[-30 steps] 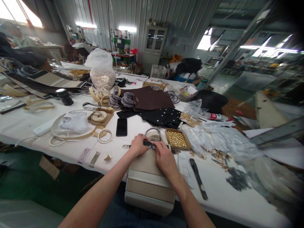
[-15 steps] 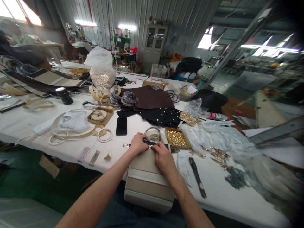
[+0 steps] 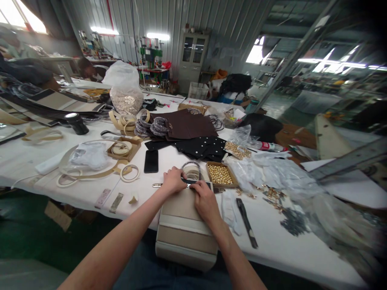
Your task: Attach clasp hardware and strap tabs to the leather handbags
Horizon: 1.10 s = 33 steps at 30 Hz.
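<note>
Table (image 3: 269, 227) w/ all its goods slid a bit to the L in view during the last sec.; I suppose the head turned slightly to R. Next in size is the bag (image 3: 186, 233), which lies at the front edge of the table, btwn the two forearms, its lower part past the edge, above the lap. Its pos. under the hands is approx. the same as before, so it seems well steadied. The box (image 3: 225, 186) of gold studs, just beyond the bag on the R, shows no change.

The L hand (image 3: 173, 181) is half closed at the bag's top edge, thumb and fingers w/ hold of the black strip (image 3: 188, 181). The R hand (image 3: 207, 201) changed most: 1 sec. ago its fingertips were farther from the L ones; now they are nearer, thumb and index almost together at the small metal fitting (image 3: 188, 186). Whether they grip it or only press, I can't tell, b/c it is mostly hidden. I judge the work is now fine finger work at this one spot.
</note>
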Each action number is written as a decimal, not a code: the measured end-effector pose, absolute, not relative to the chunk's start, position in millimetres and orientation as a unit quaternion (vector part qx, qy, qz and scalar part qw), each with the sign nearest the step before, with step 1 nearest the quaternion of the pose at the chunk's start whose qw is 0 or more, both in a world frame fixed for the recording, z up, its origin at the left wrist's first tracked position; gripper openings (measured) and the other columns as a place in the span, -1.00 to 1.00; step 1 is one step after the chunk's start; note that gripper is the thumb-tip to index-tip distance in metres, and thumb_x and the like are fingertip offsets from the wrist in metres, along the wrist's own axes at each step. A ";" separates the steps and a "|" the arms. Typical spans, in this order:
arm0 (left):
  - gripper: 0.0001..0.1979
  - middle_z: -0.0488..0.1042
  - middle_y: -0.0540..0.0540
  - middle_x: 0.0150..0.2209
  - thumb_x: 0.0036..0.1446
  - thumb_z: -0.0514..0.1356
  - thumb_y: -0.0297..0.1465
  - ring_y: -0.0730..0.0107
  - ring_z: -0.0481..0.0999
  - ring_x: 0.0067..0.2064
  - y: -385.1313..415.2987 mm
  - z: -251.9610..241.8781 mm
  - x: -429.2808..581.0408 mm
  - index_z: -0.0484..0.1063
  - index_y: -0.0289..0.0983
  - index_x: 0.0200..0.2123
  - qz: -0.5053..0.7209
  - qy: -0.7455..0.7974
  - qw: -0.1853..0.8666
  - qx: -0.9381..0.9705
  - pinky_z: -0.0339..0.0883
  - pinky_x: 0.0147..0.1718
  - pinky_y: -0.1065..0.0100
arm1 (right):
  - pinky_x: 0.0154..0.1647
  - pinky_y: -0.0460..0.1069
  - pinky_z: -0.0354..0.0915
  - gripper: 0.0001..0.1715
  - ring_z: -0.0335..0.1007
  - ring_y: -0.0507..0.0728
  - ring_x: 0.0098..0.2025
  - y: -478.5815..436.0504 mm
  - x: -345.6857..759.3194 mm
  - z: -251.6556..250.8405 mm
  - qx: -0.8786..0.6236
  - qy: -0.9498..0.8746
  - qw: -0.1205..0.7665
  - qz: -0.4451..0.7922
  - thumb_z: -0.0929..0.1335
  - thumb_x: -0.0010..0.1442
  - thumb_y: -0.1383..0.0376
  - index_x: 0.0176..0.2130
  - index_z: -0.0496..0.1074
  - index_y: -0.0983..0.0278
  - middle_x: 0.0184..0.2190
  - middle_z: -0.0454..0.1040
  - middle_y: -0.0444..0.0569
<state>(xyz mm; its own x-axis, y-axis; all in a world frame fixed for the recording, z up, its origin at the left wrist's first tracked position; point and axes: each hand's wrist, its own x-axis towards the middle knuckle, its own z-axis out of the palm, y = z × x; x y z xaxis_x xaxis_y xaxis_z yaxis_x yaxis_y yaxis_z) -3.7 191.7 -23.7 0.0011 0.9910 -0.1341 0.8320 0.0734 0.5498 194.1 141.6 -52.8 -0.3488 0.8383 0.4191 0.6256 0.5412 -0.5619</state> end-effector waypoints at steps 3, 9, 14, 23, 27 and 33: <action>-0.56 0.53 -0.24 0.14 0.01 0.53 -0.14 -0.18 0.56 0.18 195.6 -20.9 -3.4 0.66 -0.09 -0.03 0.139 0.681 0.248 0.675 0.35 0.30 -0.15 | 0.11 0.13 0.46 -0.50 0.50 0.26 0.03 139.7 194.0 -54.0 -0.456 -0.809 0.343 0.141 0.24 0.39 0.54 0.05 0.62 0.16 -0.01 0.51 0.08; -0.52 0.49 -0.18 0.20 0.03 0.52 -0.19 -0.14 0.53 0.23 196.1 -22.0 -13.9 0.61 -0.05 0.05 0.137 0.660 0.282 0.683 0.38 0.30 -0.08 | 0.11 0.13 0.45 -0.54 0.49 0.25 0.01 140.8 191.8 -56.7 -0.465 -0.802 0.347 0.141 0.23 0.39 0.55 -0.03 0.61 0.19 -0.03 0.49 0.09; -0.53 0.50 -0.18 0.20 0.07 0.51 -0.16 -0.14 0.54 0.24 193.0 -23.0 -14.3 0.60 -0.06 0.06 0.146 0.654 0.276 0.689 0.38 0.29 -0.10 | 0.11 0.11 0.45 -0.57 0.49 0.23 0.00 143.2 191.2 -58.3 -0.459 -0.804 0.350 0.144 0.23 0.40 0.55 -0.07 0.60 0.21 -0.04 0.49 0.08; -0.60 0.58 -0.15 0.19 0.11 0.46 -0.25 -0.06 0.59 0.20 189.6 -14.0 -8.4 0.63 -0.09 0.04 0.156 0.632 0.287 0.703 0.34 0.33 -0.04 | 0.11 0.10 0.45 -0.60 0.50 0.23 0.01 140.3 190.4 -60.3 -0.467 -0.802 0.349 0.132 0.25 0.40 0.56 -0.08 0.59 0.21 -0.04 0.49 0.08; -0.58 0.58 -0.14 0.21 0.07 0.49 -0.23 -0.08 0.58 0.21 191.7 -14.5 -7.0 0.66 -0.05 0.04 0.147 0.640 0.289 0.696 0.39 0.29 -0.02 | 0.08 0.08 0.45 -0.62 0.48 0.23 0.00 139.1 189.5 -58.9 -0.471 -0.800 0.348 0.128 0.25 0.43 0.55 -0.10 0.58 0.20 -0.06 0.48 0.08; -0.56 0.60 -0.11 0.19 0.07 0.50 -0.23 -0.01 0.59 0.20 198.9 -18.3 -14.5 0.71 -0.01 0.07 0.138 0.618 0.300 0.713 0.48 0.20 0.16 | 0.06 0.07 0.44 -0.64 0.47 0.21 -0.02 138.7 188.3 -56.7 -0.481 -0.798 0.342 0.121 0.26 0.43 0.55 -0.15 0.56 0.21 -0.07 0.47 0.06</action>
